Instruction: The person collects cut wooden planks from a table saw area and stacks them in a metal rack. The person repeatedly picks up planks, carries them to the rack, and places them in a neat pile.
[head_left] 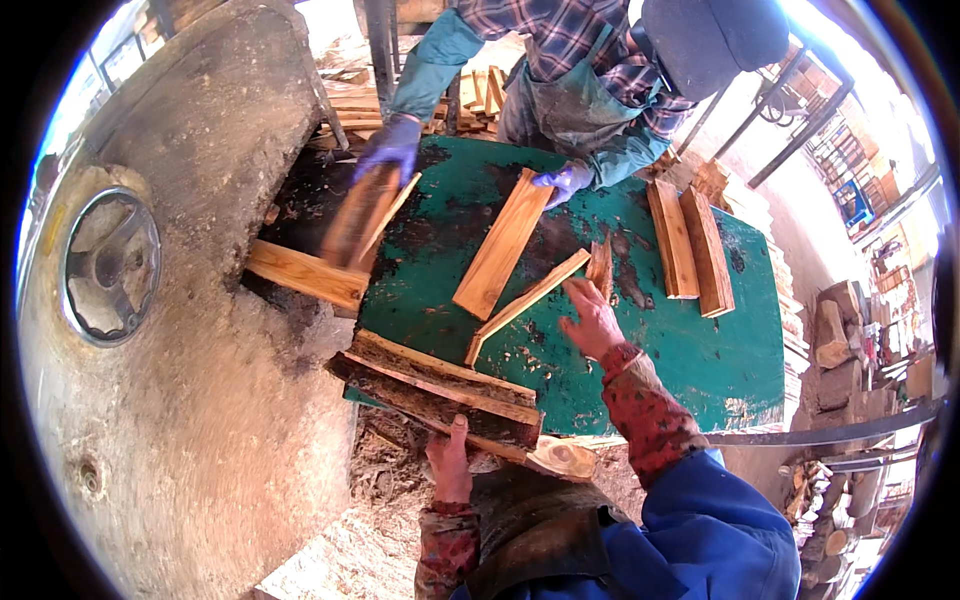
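Observation:
My left hand (450, 465) is closed on the near edge of a bark-edged wood slab (440, 395), thumb on top, at the front of the green table (640, 370). A cut log end (562, 458) shows beside the slab's right end. My right hand (593, 318) reaches over the table with fingers apart, close to a short splintered piece of wood (600, 266); whether it touches is unclear. A thin wood strip (530, 303) lies just left of those fingers. Farther left is a plank (502, 245), with a co-worker's gloved hand (565, 182) at its far end.
The co-worker's other gloved hand (388, 148) holds a motion-blurred piece of wood (358, 220). A short board (305, 272) lies by a large dusty machine (220, 130) with a handwheel (110, 265). Two boards (690, 245) lie at the right. Stacked wood (835, 330) stands beyond.

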